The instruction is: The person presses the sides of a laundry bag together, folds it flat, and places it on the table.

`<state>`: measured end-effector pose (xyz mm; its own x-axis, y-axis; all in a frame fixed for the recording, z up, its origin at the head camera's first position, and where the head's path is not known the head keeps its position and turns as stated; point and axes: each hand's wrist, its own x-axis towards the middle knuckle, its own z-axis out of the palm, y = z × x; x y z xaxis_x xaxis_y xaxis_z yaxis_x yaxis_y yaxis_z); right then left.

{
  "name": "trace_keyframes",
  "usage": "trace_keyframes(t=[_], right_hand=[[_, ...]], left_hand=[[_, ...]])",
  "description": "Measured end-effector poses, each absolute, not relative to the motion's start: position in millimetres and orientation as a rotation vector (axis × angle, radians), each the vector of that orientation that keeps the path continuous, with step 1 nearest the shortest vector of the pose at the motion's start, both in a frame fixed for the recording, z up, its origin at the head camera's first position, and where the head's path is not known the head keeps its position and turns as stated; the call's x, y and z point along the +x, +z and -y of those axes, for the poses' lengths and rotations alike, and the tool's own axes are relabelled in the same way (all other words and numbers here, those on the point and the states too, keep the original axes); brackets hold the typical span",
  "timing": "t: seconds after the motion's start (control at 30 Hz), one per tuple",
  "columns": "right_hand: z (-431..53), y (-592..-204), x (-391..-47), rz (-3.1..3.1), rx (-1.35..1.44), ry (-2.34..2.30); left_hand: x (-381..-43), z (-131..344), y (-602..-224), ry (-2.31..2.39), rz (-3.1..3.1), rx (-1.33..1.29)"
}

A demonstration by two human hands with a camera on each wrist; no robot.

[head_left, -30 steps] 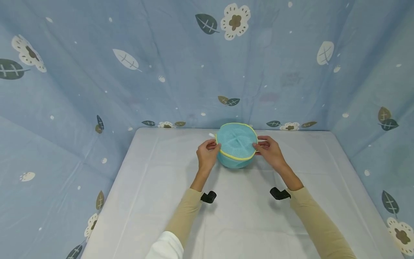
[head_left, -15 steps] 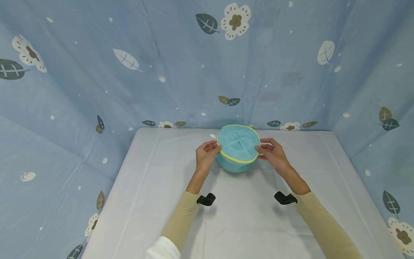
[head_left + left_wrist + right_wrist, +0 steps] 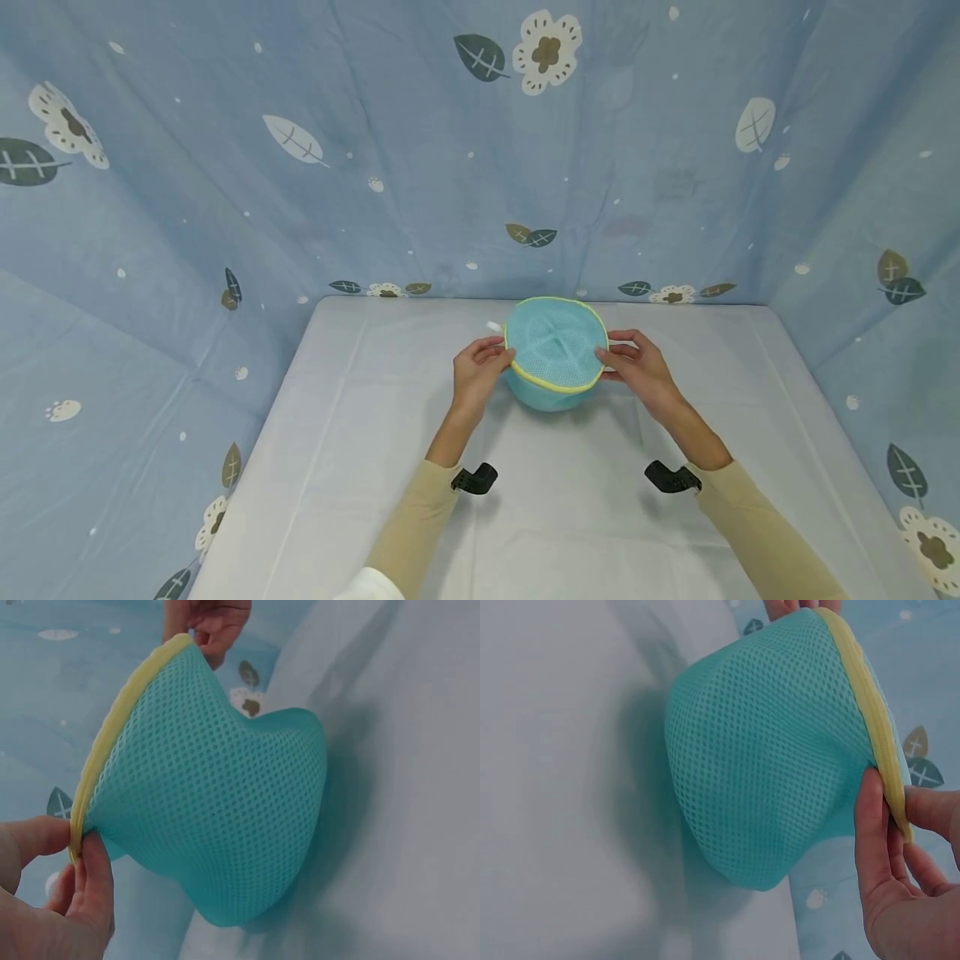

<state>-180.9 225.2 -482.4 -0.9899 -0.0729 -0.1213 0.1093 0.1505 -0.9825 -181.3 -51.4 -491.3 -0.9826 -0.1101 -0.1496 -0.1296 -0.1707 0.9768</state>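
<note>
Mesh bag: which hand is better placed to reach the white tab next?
Left, probably: the left grip pinches the yellow rim close to the white tab; the right grip pinches the opposite side.

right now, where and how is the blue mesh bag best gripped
Probably the yellow rim, pinched from opposite sides, left hand and right hand each with thumb on top and fingers beneath. The rim makes a narrow edge; the mesh wall below dents, so it looks too soft to grip well.
</note>
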Motion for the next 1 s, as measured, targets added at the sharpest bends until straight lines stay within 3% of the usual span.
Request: trace_keyframes(t=[1.0], right_hand=[[-227.5,-487.3,-133.0,-2.263,0.029,-1.965]], left_hand=[[-134.3,49.4,-486.0,2.426,-1.877,-0.404]])
